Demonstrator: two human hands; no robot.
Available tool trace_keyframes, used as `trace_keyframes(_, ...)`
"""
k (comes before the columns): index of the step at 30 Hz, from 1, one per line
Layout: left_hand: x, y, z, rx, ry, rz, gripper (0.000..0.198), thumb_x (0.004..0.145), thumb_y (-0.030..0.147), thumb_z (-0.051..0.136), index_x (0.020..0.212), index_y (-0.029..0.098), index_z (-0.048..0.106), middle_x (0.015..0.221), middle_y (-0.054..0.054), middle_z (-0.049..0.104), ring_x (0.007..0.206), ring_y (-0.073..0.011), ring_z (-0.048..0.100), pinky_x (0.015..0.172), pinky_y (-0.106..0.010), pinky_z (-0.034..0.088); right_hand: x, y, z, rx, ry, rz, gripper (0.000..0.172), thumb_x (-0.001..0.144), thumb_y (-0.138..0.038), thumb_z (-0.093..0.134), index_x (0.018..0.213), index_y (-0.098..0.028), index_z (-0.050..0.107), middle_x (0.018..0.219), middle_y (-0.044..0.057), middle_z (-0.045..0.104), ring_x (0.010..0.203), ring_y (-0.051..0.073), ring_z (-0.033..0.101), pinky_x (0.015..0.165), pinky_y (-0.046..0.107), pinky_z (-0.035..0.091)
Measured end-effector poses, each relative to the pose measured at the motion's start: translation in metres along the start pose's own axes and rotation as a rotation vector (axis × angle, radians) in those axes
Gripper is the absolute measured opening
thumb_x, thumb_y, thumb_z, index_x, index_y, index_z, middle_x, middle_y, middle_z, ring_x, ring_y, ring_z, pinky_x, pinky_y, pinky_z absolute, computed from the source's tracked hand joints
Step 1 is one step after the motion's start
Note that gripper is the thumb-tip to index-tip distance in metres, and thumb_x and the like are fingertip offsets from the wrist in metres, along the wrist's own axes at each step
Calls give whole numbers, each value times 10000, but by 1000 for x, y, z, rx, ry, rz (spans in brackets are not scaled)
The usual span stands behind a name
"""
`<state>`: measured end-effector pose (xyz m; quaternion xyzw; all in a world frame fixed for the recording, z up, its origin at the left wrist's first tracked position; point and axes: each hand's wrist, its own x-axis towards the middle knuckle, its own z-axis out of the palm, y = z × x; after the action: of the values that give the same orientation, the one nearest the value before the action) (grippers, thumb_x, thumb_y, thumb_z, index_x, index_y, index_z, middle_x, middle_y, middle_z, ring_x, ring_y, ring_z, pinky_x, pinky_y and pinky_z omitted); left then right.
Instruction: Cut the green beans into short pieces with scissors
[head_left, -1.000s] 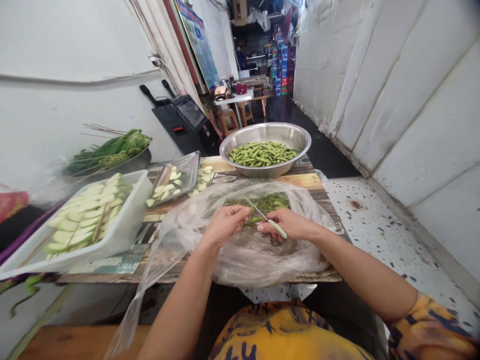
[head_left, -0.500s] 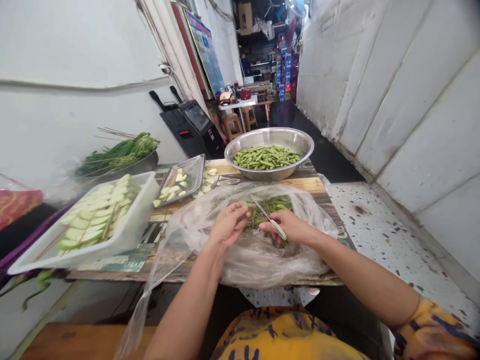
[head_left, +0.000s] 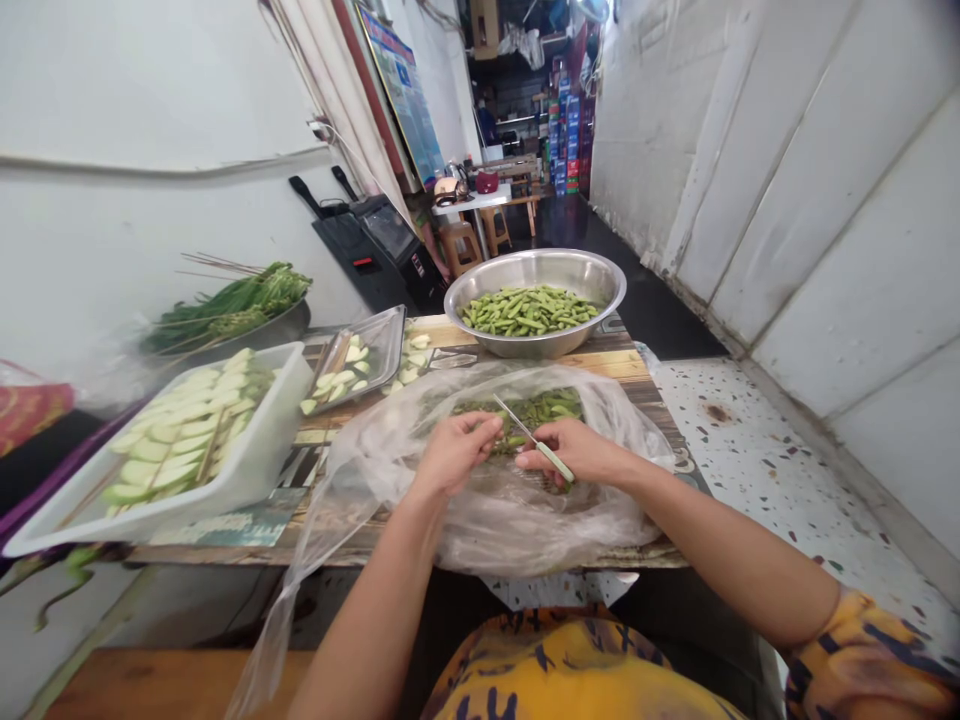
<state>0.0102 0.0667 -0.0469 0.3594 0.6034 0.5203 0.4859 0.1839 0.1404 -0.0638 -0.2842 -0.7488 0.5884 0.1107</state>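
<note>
Near, there are two hands (head_left: 457, 450), one pale-handled cutting tool (head_left: 555, 462) and one plastic bag (head_left: 517, 530); left, one white tub (head_left: 262, 460) and one metal tray (head_left: 386, 345); far, one shiny steel bowl (head_left: 534, 347) and two stools (head_left: 459, 232).

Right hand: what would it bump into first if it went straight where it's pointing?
Probably the left hand: its fingertips are just ahead of the right hand. But depth is unclear, so it might pass above or below.

Green pods (head_left: 529, 312), silver bowl (head_left: 529, 346), pale-green tool handle (head_left: 555, 461), yellow dark-marked shirt (head_left: 585, 672).
</note>
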Motion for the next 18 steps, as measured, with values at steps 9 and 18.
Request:
trace_keyframes(9,1,5,-5,-78,-22,-42,245,591,280,714,717,103,600,619,-17,557,455,-27,372,377,-152,145,-5,-6,0,49,41,7,455,651,-584,687,609,-154,543,422,-45,482,359,92,454,369,201,337)
trace_keyframes(18,13,2,0,515,66,117,201,645,358,651,718,171,653,523,21,513,455,-96,415,435,-217,248,4,-1,-15,86,178,-24,462,683,-595,656,615,-152,542,482,-32,522,384,81,465,389,200,344)
